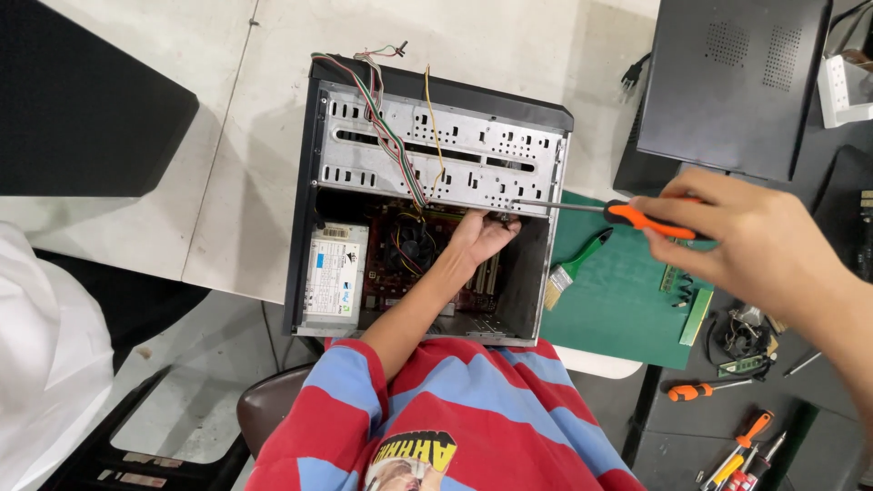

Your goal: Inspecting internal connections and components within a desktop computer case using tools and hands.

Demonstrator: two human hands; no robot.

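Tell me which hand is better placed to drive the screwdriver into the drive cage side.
Right. The right hand already grips the orange-handled screwdriver, its tip at the side of the metal drive cage. The left hand is down inside the computer case, under the cage.

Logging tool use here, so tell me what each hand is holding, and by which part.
The right hand holds a screwdriver by its orange handle. The left hand reaches inside the open computer case; any hold there cannot be told.
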